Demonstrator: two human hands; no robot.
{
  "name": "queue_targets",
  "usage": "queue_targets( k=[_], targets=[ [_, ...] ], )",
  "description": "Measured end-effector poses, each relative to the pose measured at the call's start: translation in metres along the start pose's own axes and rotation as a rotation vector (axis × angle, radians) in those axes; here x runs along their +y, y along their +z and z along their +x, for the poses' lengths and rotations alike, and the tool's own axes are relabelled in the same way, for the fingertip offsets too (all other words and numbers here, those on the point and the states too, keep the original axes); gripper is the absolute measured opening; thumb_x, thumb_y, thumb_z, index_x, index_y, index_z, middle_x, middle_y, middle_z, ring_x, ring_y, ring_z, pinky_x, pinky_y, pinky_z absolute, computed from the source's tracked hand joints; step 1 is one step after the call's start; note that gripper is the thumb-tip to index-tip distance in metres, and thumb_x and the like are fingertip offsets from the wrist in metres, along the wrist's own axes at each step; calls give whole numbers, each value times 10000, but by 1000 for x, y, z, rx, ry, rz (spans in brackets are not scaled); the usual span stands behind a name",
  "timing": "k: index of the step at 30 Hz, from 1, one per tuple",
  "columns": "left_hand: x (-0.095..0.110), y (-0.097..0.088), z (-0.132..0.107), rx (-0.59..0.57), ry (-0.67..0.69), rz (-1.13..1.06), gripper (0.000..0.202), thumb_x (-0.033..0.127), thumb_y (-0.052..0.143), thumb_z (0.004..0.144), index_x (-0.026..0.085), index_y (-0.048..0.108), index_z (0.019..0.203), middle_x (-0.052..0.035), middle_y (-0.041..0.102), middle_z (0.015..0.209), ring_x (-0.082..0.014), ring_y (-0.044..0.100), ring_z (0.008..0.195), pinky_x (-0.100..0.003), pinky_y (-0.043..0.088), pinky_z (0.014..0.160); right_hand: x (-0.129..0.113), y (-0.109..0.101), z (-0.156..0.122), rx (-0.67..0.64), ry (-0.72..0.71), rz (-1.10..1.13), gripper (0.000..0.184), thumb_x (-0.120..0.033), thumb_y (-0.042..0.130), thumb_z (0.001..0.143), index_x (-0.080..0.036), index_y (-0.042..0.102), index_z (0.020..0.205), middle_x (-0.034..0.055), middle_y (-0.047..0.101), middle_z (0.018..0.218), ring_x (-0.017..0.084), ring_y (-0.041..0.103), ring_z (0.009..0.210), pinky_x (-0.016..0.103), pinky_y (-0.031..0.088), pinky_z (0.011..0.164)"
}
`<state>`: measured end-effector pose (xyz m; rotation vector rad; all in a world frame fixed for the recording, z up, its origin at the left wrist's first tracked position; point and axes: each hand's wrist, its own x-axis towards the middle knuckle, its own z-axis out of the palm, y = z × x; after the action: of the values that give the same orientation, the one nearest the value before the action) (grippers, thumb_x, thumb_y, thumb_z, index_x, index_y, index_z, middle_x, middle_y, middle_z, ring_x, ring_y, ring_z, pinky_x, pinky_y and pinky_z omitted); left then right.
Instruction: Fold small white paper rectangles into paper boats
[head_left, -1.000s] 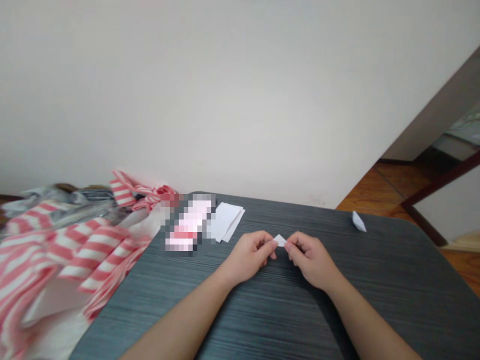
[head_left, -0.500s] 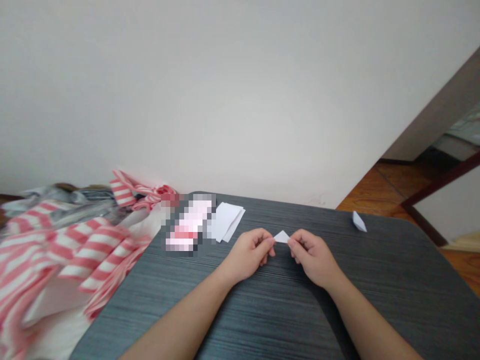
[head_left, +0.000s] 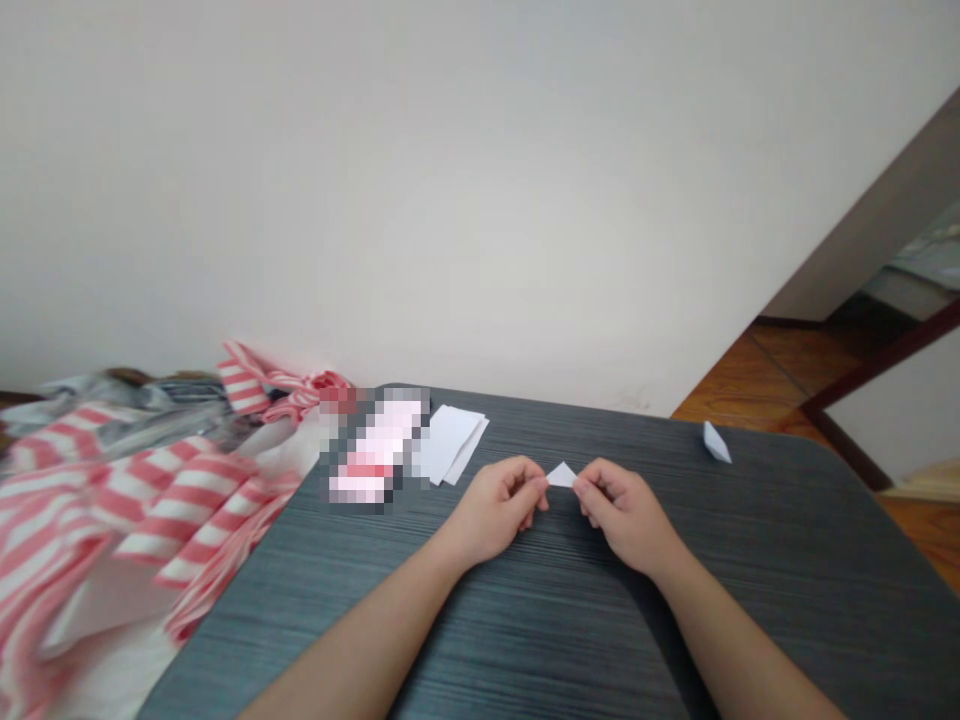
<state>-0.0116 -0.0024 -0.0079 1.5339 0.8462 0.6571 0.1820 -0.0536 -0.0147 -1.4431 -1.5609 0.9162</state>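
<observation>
A small folded paper (head_left: 562,476), white and triangular with its point facing away from me, is stretched between my hands over the dark table. My left hand (head_left: 504,507) pinches its left corner between thumb and forefinger. At the right corner, my right hand (head_left: 619,510) grips it the same way. Fingertips cover both corners of the paper. Just beyond my left hand lie several white paper sheets (head_left: 452,440), loosely stacked. Toward the table's far right edge sits another folded white paper piece (head_left: 716,443), boat-like in shape.
Left of the sheets, a blurred-out pink and white item (head_left: 382,450) rests on the dark wood-grain table (head_left: 525,630). Red-and-white striped cloth (head_left: 184,500) is heaped beside the table's left edge. A pale wall (head_left: 480,200) rises behind the table.
Both hands keep their pinch on the folded paper in nearly the same place. Only a very slight shift of the whole view shows.
</observation>
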Motion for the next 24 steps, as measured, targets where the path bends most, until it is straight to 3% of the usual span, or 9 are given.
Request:
queue_targets(
  k=[15, 24],
  targets=[
    [-1, 1, 0, -5, -12, -29, 258, 385, 542, 890, 158, 550, 767, 4, 604, 663, -78, 485, 486, -194, 369, 482, -1, -1, 1, -11, 20, 6, 238, -289, 524, 914, -195, 526, 695, -40, 537, 556, 115, 493, 497, 231, 385, 516],
    [-2, -1, 0, -2, -16, 8, 277, 386, 538, 889, 157, 559, 734, 19, 561, 588, -82, 476, 478, -195, 351, 476, -3, -1, 1, -34, 49, 40, 229, -285, 522, 912, -196, 522, 702, -38, 547, 573, 111, 505, 500, 226, 394, 513]
  ],
)
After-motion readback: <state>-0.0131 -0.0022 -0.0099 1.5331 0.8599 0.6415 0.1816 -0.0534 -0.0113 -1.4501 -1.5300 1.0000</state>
